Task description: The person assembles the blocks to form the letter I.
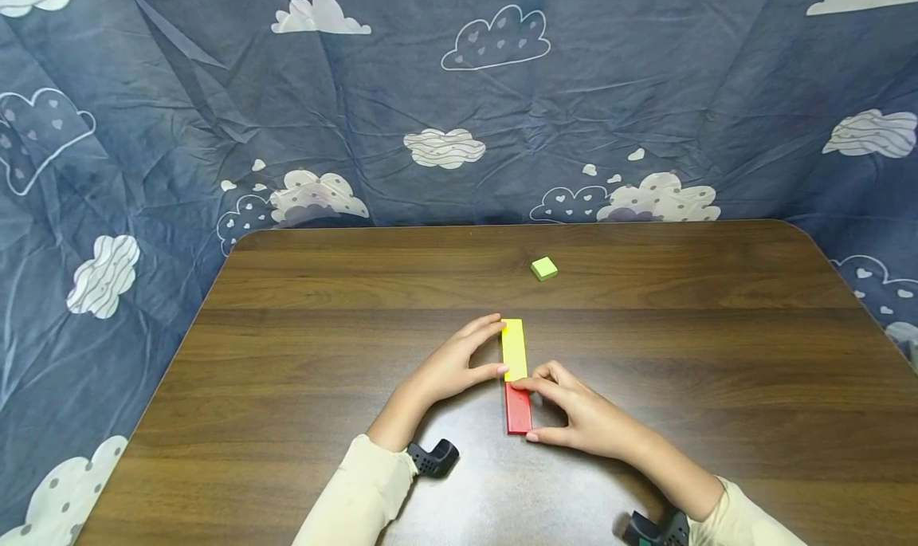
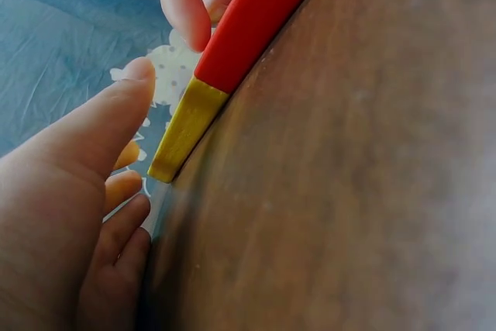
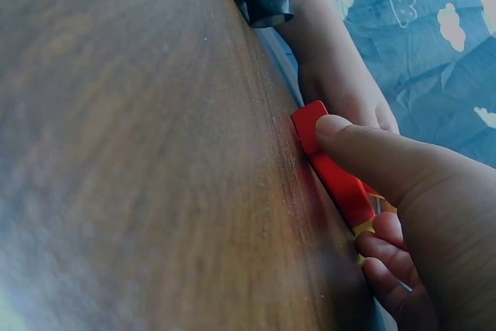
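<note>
A flat yellow block [image 1: 514, 347] and a flat red block [image 1: 518, 410] lie end to end in a line on the table, the yellow one farther away. My right hand [image 1: 591, 420] pinches the red block lengthwise, thumb at its near end and index finger by the seam. In the right wrist view, that thumb presses the end of the red block [image 3: 341, 180]. Beside the yellow block's left edge is my left hand [image 1: 448, 367], fingers extended and thumb spread. The left wrist view shows its thumb apart from the yellow block [image 2: 188, 125].
A small light green block [image 1: 544, 269] sits near the back of the brown wooden table [image 1: 323, 331]. Behind the table hangs a blue cloth [image 1: 402, 92] printed with clouds. Each wrist wears a black camera mount [image 1: 436, 458].
</note>
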Motion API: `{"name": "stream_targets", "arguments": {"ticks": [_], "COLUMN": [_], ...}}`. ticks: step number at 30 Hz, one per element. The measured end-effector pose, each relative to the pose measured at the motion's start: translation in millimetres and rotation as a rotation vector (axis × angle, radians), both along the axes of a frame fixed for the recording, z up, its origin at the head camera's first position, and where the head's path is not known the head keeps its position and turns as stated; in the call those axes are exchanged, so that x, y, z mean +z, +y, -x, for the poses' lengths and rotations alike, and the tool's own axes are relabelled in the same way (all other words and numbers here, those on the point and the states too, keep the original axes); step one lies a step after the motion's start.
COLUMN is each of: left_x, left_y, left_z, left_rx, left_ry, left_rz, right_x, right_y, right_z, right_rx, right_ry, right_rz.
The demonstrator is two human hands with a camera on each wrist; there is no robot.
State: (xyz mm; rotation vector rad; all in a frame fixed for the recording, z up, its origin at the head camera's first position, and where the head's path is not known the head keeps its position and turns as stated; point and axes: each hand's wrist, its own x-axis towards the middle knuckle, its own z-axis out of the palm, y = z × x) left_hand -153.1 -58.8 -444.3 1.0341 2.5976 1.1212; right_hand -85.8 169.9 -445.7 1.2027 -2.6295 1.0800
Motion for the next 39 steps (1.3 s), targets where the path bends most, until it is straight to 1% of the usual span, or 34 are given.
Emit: {"name": "stream_targets", "arguments": {"ticks": [5, 12, 20, 24, 28, 30, 34, 39], "left_x": [-1.6, -2.8, -2.6, -2.2, -0.8, 0.4, 0.7, -0.2], "left_y": [-2.3, -0.9, 3.0, 3.5, 3.9, 4.3, 4.6, 4.4], "left_z": [-3.8, -10.0, -15.3, -15.9, -16.4, -16.5, -16.2, -15.7], "left_rx": [-0.002, -0.025, -0.039, -0.036, -0.031, -0.03, -0.028, -0.021], "left_ry": [0.012, 0.046, 0.085, 0.097, 0.087, 0.079, 0.071, 0.071], "left_rz": [0.0, 0.016, 0.069, 0.078, 0.086, 0.086, 0.086, 0.088], "right_x": [-0.3, 0.1, 1.8, 2.9, 4.8, 6.8, 15.2, 31.8], "right_y": [-0.2, -1.0, -2.3, -2.4, -0.6, 0.5, 0.8, 0.2], "right_z": [0.1, -0.2, -0.3, -0.7, -0.7, 0.3, 4.9, 14.0], "right_rx": [-0.004, -0.016, -0.037, -0.043, -0.056, -0.059, -0.075, -0.156], "right_ry": [0.009, 0.01, -0.006, -0.024, -0.064, -0.073, -0.055, -0.003], "right_rz": [0.003, -0.001, -0.008, -0.008, 0.002, 0.023, 0.075, 0.096]}}
